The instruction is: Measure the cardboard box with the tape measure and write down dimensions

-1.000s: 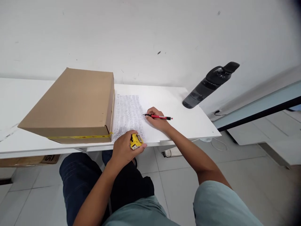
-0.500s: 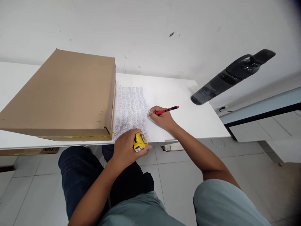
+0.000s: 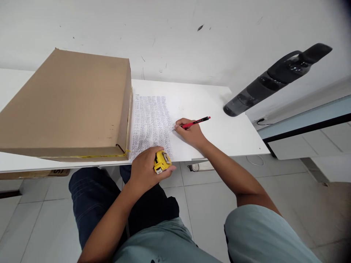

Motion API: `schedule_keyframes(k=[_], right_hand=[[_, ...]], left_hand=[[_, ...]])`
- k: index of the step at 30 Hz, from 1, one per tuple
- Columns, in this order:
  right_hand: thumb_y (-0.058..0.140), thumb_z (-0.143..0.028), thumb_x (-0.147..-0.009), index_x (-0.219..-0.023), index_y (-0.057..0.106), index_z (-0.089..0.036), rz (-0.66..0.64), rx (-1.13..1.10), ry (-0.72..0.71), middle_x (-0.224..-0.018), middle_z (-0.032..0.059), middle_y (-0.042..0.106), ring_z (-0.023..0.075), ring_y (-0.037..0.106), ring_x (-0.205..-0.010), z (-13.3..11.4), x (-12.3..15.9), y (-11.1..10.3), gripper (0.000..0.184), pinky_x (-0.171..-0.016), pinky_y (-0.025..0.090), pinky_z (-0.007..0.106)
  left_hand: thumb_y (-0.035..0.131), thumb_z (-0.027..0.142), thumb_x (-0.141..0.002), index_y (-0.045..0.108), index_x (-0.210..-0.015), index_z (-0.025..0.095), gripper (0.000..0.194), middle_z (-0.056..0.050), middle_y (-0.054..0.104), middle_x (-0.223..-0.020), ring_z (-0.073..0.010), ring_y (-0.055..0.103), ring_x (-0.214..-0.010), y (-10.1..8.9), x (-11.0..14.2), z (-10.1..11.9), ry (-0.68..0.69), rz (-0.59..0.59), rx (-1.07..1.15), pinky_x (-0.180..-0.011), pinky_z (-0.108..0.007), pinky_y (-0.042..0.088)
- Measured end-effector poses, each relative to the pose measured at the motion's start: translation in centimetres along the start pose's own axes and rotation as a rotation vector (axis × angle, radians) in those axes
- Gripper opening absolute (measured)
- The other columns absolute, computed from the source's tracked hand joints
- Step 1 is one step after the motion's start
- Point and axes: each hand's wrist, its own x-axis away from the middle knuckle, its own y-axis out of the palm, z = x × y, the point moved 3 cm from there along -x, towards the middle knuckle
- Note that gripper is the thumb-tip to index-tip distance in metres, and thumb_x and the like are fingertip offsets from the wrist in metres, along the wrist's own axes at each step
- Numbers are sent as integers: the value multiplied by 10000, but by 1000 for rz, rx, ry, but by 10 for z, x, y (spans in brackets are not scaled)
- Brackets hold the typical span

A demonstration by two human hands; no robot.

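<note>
A sheet of paper [image 3: 149,120] covered in dense columns of handwriting lies on the white table [image 3: 219,144]. My right hand [image 3: 193,135] rests at the sheet's right side, its fingers pinched round a red and black pen [image 3: 194,123]. The pen's tip points left, at the right edge of the written columns. At the table's front edge, my left hand [image 3: 144,168] grips a yellow tape measure [image 3: 162,162] between thumb and fingers, over the sheet's lower end. No pulled-out blade can be made out.
A large brown cardboard box [image 3: 68,106] stands on the table, just left of the sheet. Toward the back right is a dark, see-through bottle [image 3: 255,91] with a black lid. The white wall [image 3: 175,40] rises behind the table.
The whole view has shifted slightly, with the table and box sitting a little higher in the picture. Both hands keep their holds, and the pen remains at the sheet's right side.
</note>
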Motion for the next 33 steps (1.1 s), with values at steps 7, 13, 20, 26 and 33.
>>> schedule_keyframes(k=[7, 13, 20, 26, 33], right_hand=[[616, -307, -747, -679, 593, -204, -7, -26, 10, -628, -30, 536, 134, 461, -618, -3, -1, 0, 125, -590, 376, 286], [606, -316, -726, -667, 594, -204, -1, -23, 13, -620, -27, 545, 135, 453, -609, -5, 0, -1, 127, -588, 369, 290], [591, -301, -725, -664, 590, -206, 4, -4, -13, -608, -29, 541, 133, 448, -596, -6, 0, -1, 113, -575, 356, 287], [597, -305, -737, -667, 597, -205, -20, 4, -20, -606, -32, 542, 130, 444, -588, -6, 1, -1, 122, -568, 346, 284], [582, -268, -731, -646, 569, -215, 34, 4, 3, -605, -32, 515, 139, 439, -608, -3, 1, -3, 101, -577, 349, 285]], left_hand=[[774, 523, -814, 574, -1212, 230, 532, -37, 755, -1092, -233, 734, -952, -2, -1, 3, -35, -22, 5, -836, -358, 563], [776, 518, -811, 570, -1215, 235, 535, -39, 755, -1096, -235, 733, -959, -1, -1, 3, -32, -27, 15, -854, -372, 564], [784, 530, -808, 570, -1207, 231, 543, -36, 755, -1085, -234, 735, -957, -1, 0, 3, -14, -11, 13, -837, -361, 563], [772, 547, -818, 563, -1213, 234, 546, -35, 754, -1088, -235, 734, -964, -1, 0, 3, -6, -15, 10, -836, -360, 560], [774, 537, -816, 555, -1228, 242, 552, -37, 752, -1111, -240, 731, -997, -1, 1, 1, -6, -35, 20, -869, -370, 562]])
